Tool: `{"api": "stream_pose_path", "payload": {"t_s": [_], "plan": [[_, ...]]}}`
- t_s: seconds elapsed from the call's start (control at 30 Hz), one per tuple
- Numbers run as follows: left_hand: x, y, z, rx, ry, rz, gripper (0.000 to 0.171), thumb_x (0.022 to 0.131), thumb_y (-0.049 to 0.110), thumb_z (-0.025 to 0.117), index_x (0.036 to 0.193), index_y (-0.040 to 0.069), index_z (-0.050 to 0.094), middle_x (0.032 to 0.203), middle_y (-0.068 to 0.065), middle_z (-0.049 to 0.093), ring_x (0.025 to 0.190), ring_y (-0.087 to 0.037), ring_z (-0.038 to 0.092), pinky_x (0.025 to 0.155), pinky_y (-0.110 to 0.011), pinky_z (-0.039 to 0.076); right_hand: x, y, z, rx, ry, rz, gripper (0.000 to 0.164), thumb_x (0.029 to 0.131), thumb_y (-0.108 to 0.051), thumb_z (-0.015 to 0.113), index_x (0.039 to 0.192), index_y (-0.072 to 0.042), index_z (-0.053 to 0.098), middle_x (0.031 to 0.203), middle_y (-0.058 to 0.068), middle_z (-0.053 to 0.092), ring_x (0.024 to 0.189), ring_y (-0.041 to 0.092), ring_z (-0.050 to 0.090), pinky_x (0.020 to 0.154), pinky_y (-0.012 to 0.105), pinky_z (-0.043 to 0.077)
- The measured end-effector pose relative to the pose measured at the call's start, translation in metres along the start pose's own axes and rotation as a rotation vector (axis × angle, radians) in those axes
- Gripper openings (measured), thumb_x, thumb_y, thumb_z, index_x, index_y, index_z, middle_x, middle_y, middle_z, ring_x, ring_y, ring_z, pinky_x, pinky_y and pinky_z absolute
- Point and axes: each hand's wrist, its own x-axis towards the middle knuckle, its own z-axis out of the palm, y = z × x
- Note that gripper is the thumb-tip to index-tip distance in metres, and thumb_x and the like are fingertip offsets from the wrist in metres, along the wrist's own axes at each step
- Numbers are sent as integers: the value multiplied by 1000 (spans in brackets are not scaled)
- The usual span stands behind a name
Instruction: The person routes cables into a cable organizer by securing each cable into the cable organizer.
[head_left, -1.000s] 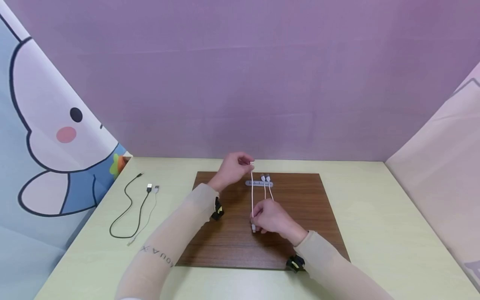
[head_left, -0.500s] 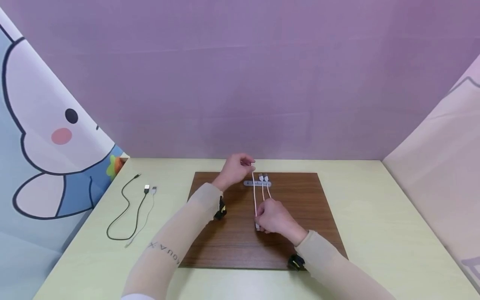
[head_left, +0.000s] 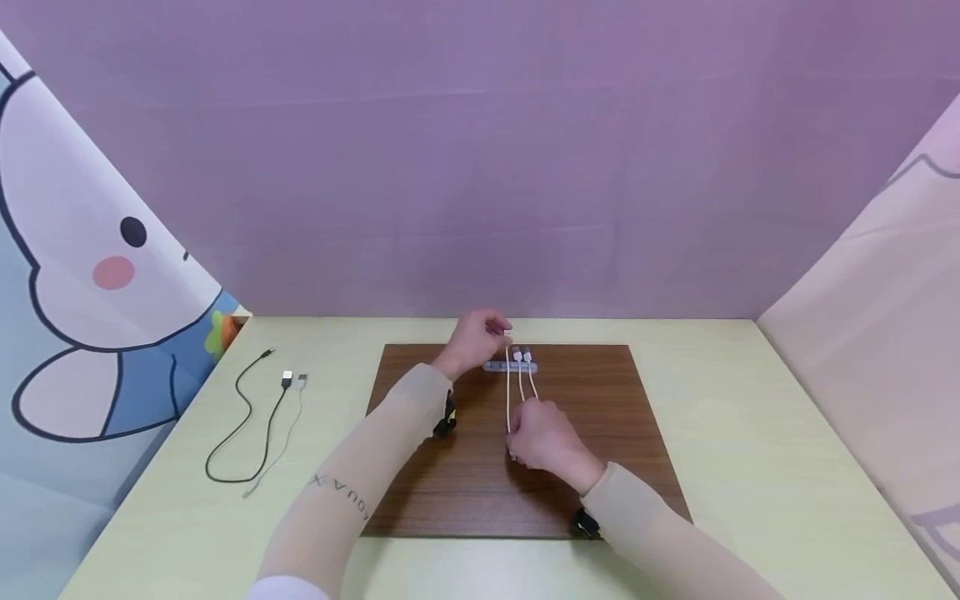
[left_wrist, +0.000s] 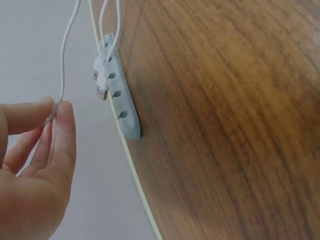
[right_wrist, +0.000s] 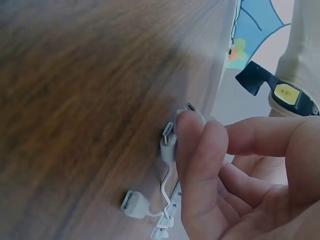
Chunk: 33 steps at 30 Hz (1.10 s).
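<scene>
The left hand is pinching a cable by its mostly hidden plug; the right hand is pinching the opposite connector, leaving little showing.

"UAX" on left sleeve, wristband label unclear

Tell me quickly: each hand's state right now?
Left hand: closed, fingers pinching the far end of a white cable.
Right hand: closed, pinching that same cable's near end.
</scene>
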Motion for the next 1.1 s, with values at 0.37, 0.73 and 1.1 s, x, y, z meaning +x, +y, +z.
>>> {"api": "stream_pose_path", "payload": {"t_s": [0.37, 0.73, 1.1], "plan": [[6, 1, 11, 42, -23, -30, 24, 93, 4, 71, 116, -1, 69, 102, -8, 65, 94, -22, 62, 79, -33, 53, -2, -4, 0, -81, 23, 30, 21, 87, -1, 65, 68, -7, 58, 63, 8, 56, 50, 19, 55, 45, 30, 44], [13, -2, 19, 171, -45, -28, 20, 93, 4, 71, 112, 0, 70, 100, -9, 67, 92, -22, 61, 80, -32, 53, -3, -10, 2, -173, 12, 35, 20, 86, 1, 65, 69, -7, 57, 63, 6, 51, 50, 20, 53, 44, 30, 42], [14, -3, 21, 208, -42, -51, 19, 93, 5, 71, 111, 0, 70, 99, -9, 66, 91, -21, 60, 79, -32, 52, 0, -9, 3, -185, 26, 43, 19, 84, 3, 64, 69, -6, 57, 64, 7, 52, 50, 20, 53, 44, 31, 43]]}}
